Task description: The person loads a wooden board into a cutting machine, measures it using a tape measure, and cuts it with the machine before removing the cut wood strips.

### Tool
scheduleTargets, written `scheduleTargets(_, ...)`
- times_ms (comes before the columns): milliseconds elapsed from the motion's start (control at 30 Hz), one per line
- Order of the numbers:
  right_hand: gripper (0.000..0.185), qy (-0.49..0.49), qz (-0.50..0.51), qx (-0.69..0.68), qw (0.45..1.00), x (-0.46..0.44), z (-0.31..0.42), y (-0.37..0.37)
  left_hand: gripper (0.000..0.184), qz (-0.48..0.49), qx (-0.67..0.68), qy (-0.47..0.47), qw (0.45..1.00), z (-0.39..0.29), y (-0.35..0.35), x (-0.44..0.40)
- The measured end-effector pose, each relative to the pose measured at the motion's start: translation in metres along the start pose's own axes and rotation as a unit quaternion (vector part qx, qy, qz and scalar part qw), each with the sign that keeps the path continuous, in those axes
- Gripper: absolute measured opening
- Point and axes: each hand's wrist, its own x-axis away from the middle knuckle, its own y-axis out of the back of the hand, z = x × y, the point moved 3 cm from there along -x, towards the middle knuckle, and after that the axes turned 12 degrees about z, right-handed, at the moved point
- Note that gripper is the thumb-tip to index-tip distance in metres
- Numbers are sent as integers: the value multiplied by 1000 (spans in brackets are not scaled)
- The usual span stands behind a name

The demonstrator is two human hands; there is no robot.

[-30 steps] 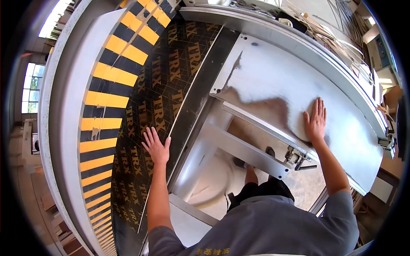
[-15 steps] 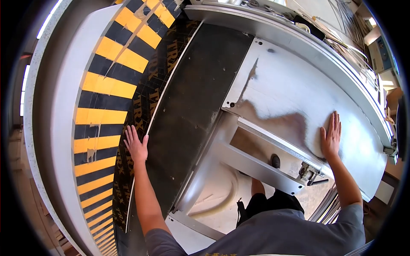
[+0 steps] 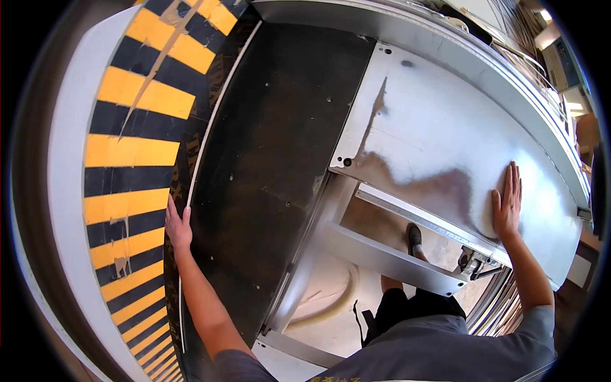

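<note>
My left hand (image 3: 179, 224) rests on a narrow dark strip with printed lettering (image 3: 194, 141), between a black-and-yellow striped guard (image 3: 130, 149) and a thin white edge (image 3: 214, 113). Its fingers are stretched out, pointing away from me, and the thumb lies by the white edge. To the right of that edge spreads a dark flat surface (image 3: 267, 146) with small specks. My right hand (image 3: 508, 205) lies flat on a shiny metal tabletop (image 3: 433, 121) with brownish stains, fingers extended. Neither hand grips anything that I can see.
A long metal fence (image 3: 439, 44) borders the tabletop at the back. In front, a metal frame bar (image 3: 394, 258) crosses an opening onto the floor, where my shoe (image 3: 414, 237) shows. A clamp-like fitting (image 3: 474, 262) sits at its right end. Thin strips (image 3: 493, 305) lie below.
The white edge is nearer the striped guard, so less printed strip shows. My left hand has shifted left and slightly toward me; my right hand appears slightly farther right. The view has shifted too.
</note>
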Motion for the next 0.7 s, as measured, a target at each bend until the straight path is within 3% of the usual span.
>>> scheduleTargets(200, 76, 18, 13, -5, 1000, 6, -39, 55, 72, -7, -16, 10, 1000, -4, 33, 39)
scheduleTargets(233, 76, 4, -1, -10, 1000, -6, -8, -10, 72, -32, -23, -6, 999, 7, -15, -20)
scheduleTargets(433, 77, 10, 15, -5, 1000, 23, -55, 29, 70, -28, -6, -13, 1000, -8, 11, 34)
scheduleTargets(467, 77, 7, 6, -8, 1000, -4, -11, -10, 70, -35, 0, -16, 999, 11, -15, -23)
scheduleTargets(700, 77, 3, 15, -7, 1000, -6, -9, -9, 72, -18, 20, -5, 1000, 9, -9, -25)
